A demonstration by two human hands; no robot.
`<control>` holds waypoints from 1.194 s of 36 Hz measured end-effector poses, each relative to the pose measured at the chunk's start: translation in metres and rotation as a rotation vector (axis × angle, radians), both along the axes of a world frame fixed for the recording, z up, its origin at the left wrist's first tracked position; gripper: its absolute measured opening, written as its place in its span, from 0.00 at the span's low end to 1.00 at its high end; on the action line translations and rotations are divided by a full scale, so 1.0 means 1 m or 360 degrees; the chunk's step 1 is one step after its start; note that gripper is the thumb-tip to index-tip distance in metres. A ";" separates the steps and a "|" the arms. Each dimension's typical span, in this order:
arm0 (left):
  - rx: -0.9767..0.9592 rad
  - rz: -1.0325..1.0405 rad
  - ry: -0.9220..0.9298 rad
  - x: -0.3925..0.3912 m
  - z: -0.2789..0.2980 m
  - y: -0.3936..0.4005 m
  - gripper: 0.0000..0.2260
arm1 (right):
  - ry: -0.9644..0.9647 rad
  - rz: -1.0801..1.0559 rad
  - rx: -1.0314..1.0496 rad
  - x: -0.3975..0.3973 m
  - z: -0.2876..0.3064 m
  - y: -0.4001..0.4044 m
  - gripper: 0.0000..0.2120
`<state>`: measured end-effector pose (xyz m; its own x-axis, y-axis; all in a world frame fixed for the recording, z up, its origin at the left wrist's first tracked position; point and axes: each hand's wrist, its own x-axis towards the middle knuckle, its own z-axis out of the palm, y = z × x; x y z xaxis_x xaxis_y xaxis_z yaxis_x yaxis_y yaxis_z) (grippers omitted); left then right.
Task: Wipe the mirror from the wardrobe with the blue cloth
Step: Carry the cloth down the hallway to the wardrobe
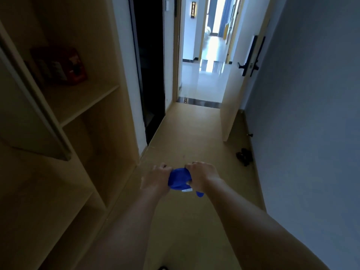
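Both hands, the left hand and the right hand, are squeezed shut on the bunched blue cloth out front above the floor, so wiping hasn't started; next, I think, turn toward the wardrobe and find its mirror.

Wooden shelf, red box on it
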<state>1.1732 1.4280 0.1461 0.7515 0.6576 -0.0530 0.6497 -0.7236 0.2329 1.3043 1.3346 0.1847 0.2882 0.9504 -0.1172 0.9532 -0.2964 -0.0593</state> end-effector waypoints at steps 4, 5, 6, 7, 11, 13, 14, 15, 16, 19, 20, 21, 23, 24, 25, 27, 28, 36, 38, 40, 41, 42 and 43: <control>0.0038 0.0091 -0.0035 0.026 0.006 0.067 0.17 | -0.0030 0.0070 0.0011 0.030 0.009 0.071 0.14; 0.0046 0.0122 -0.0042 0.031 0.009 0.084 0.17 | -0.0033 0.0089 0.0016 0.036 0.012 0.090 0.14; 0.0069 0.0146 -0.0046 0.036 0.012 0.100 0.17 | -0.0031 0.0114 0.0027 0.042 0.015 0.109 0.14; 0.0094 0.0178 -0.0043 0.040 0.014 0.116 0.17 | -0.0029 0.0133 0.0038 0.047 0.016 0.127 0.14; 0.0131 0.0280 -0.0015 0.053 0.021 0.173 0.18 | 0.0001 0.0194 0.0053 0.064 0.017 0.192 0.15; 0.0105 0.0313 -0.0018 0.057 0.021 0.196 0.19 | -0.0008 0.0232 0.0047 0.070 0.016 0.218 0.15; 0.0091 0.0332 -0.0013 0.059 0.020 0.207 0.19 | -0.0014 0.0255 0.0049 0.073 0.015 0.232 0.15; 0.0089 0.0355 0.0002 0.060 0.018 0.217 0.20 | -0.0020 0.0280 0.0051 0.076 0.013 0.245 0.15; 0.0093 0.0385 0.0022 0.062 0.017 0.227 0.21 | -0.0023 0.0310 0.0052 0.079 0.012 0.260 0.15; 0.0091 0.0494 0.0052 0.067 0.015 0.260 0.24 | -0.0036 0.0419 0.0043 0.087 0.010 0.304 0.15; 0.0087 0.0526 0.0063 0.068 0.015 0.272 0.24 | -0.0044 0.0462 0.0041 0.089 0.009 0.320 0.15; 0.0078 0.0557 0.0080 0.069 0.015 0.284 0.23 | -0.0052 0.0503 0.0041 0.091 0.009 0.336 0.16; 0.0048 0.0633 0.0114 0.072 0.017 0.309 0.22 | -0.0070 0.0595 0.0059 0.095 0.009 0.370 0.15; 0.0035 0.0679 0.0122 0.073 0.019 0.322 0.22 | -0.0085 0.0651 0.0077 0.098 0.009 0.386 0.15; 0.0024 0.0721 0.0128 0.074 0.022 0.335 0.22 | -0.0102 0.0707 0.0095 0.100 0.010 0.403 0.15; -0.0017 0.0784 0.0155 0.079 0.029 0.360 0.23 | -0.0125 0.0816 0.0139 0.105 0.014 0.435 0.15; -0.0037 0.0822 0.0174 0.081 0.034 0.372 0.23 | -0.0131 0.0867 0.0159 0.108 0.017 0.451 0.15; -0.0001 0.1231 0.0114 0.107 0.069 0.439 0.18 | -0.0045 0.1179 0.0201 0.130 0.044 0.561 0.14; 0.0019 0.1319 0.0144 0.108 0.073 0.450 0.21 | -0.0020 0.1245 0.0192 0.129 0.047 0.581 0.13; 0.0030 0.1421 0.0167 0.106 0.075 0.460 0.26 | 0.0015 0.1290 0.0184 0.124 0.048 0.599 0.13; 0.0041 0.1475 0.0161 0.103 0.075 0.465 0.28 | 0.0025 0.1315 0.0185 0.120 0.048 0.607 0.14; 0.0062 0.1522 0.0151 0.100 0.076 0.470 0.28 | 0.0032 0.1336 0.0191 0.115 0.047 0.614 0.16; 0.0092 0.1561 0.0148 0.097 0.076 0.475 0.27 | 0.0043 0.1353 0.0202 0.110 0.047 0.620 0.18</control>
